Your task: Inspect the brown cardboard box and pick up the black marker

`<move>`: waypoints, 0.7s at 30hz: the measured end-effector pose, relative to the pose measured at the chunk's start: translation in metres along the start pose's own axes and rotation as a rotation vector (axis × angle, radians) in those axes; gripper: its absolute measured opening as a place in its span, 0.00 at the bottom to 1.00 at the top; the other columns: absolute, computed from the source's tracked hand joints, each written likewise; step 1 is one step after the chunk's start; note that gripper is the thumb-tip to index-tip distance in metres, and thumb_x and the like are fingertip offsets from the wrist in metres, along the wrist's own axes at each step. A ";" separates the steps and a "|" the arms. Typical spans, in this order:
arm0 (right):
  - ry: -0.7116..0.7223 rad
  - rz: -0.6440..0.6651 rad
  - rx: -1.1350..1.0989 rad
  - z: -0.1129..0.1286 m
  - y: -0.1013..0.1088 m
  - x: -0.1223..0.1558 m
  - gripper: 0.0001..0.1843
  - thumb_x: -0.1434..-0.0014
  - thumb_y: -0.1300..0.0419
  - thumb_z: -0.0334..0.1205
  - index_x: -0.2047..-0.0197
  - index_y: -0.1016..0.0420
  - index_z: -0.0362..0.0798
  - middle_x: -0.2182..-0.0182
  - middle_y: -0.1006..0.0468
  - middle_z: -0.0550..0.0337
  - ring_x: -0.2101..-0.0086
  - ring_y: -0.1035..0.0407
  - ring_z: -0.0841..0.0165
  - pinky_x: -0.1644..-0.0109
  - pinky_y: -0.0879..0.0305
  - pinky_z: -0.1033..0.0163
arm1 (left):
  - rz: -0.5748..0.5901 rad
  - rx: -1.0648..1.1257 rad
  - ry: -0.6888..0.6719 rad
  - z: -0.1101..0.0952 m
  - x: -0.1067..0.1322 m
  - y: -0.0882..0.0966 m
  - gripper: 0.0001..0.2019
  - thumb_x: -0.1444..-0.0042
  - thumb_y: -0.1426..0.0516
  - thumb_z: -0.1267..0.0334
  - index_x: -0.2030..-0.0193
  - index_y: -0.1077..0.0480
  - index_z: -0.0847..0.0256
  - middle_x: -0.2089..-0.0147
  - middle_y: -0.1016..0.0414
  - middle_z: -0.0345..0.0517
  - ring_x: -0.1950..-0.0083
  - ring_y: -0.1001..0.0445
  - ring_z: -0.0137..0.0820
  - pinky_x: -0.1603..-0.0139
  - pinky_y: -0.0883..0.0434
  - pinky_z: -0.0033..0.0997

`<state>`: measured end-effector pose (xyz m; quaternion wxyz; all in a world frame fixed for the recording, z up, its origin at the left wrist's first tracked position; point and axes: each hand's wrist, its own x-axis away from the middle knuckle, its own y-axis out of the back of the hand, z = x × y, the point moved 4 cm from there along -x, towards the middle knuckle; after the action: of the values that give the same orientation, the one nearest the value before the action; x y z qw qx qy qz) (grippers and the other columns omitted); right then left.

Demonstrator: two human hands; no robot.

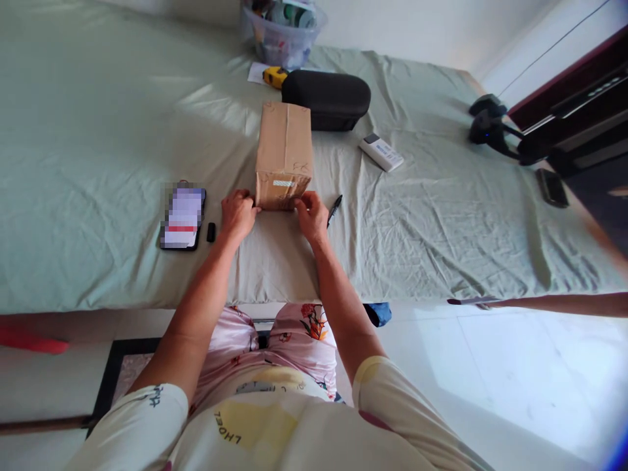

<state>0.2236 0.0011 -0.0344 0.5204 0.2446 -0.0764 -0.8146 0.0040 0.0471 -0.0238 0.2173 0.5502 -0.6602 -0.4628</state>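
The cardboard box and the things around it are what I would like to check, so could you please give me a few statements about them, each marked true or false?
1. Both the left hand and the right hand are at the near end of the cardboard box. True.
2. The black pen lies beside the left hand. False: the black pen lies beside the right hand.
3. The phone with the lit screen lies to the left of the box. True.
4. The black case is nearer the person than the box. False: the black case lies toward the far side of the table, beyond the box's near end.
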 end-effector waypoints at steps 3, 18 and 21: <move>0.022 0.061 -0.059 0.007 -0.002 0.003 0.21 0.37 0.38 0.62 0.57 0.26 0.51 0.64 0.17 0.57 0.63 0.24 0.66 0.58 0.26 0.60 | 0.027 0.009 0.016 0.009 -0.003 0.003 0.10 0.37 0.37 0.67 0.51 0.16 0.60 0.36 0.20 0.62 0.30 0.26 0.58 0.30 0.29 0.66; 0.219 0.087 -0.090 0.025 0.003 0.008 0.28 0.37 0.35 0.70 0.57 0.26 0.52 0.69 0.24 0.63 0.70 0.30 0.70 0.63 0.31 0.62 | 0.111 -0.159 0.123 -0.006 -0.001 0.027 0.13 0.32 0.43 0.68 0.48 0.17 0.60 0.34 0.20 0.60 0.29 0.26 0.55 0.33 0.28 0.56; 0.275 -0.040 -0.175 0.036 0.013 0.007 0.37 0.38 0.37 0.73 0.38 0.29 0.54 0.67 0.23 0.64 0.69 0.31 0.70 0.63 0.30 0.62 | 0.111 -0.158 0.111 -0.007 0.000 0.027 0.14 0.32 0.44 0.68 0.48 0.17 0.58 0.37 0.18 0.59 0.31 0.25 0.53 0.34 0.28 0.57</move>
<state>0.2147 -0.0155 -0.0009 0.5288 0.3092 0.0718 -0.7871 -0.0050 0.0437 0.0028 0.3215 0.5190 -0.6380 -0.4692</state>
